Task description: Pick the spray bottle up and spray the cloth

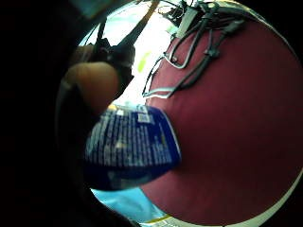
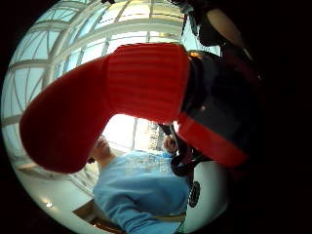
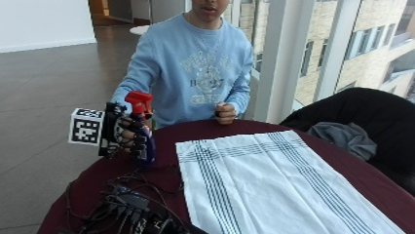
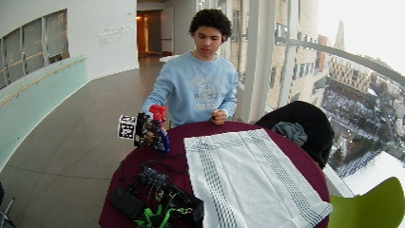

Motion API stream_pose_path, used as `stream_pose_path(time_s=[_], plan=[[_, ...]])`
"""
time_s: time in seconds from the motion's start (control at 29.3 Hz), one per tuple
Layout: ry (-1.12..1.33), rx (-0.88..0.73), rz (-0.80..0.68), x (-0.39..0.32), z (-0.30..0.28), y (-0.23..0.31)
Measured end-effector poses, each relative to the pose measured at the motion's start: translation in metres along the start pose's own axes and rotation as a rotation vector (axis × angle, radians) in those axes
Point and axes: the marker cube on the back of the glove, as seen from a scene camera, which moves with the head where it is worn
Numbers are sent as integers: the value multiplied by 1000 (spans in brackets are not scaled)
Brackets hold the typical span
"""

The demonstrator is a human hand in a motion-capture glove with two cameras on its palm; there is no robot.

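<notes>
We see the gloved right hand (image 3: pixel 127 132) grasping the spray bottle (image 3: pixel 144 127) raised left of the striped cloth (image 3: pixel 272 183) on the maroon table (image 3: pixel 337 155), its blue body largely hidden by fingers.

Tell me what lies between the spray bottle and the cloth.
Only bare maroon table separates the spray bottle, gripped by the gloved right hand, from the cloth; the outside view shows it.

Cloth (image 3: pixel 272 185) flat on table (image 3: pixel 363 170) — spray bottle (image 3: pixel 144 131) beside, raised.
</notes>
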Motion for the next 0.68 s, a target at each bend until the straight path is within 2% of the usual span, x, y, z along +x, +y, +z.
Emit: stream_pose_path(time_s=[0.41, 0.68], plan=[[43, 75, -69, -21, 21, -23], [267, -53, 6, -85, 35, -97]])
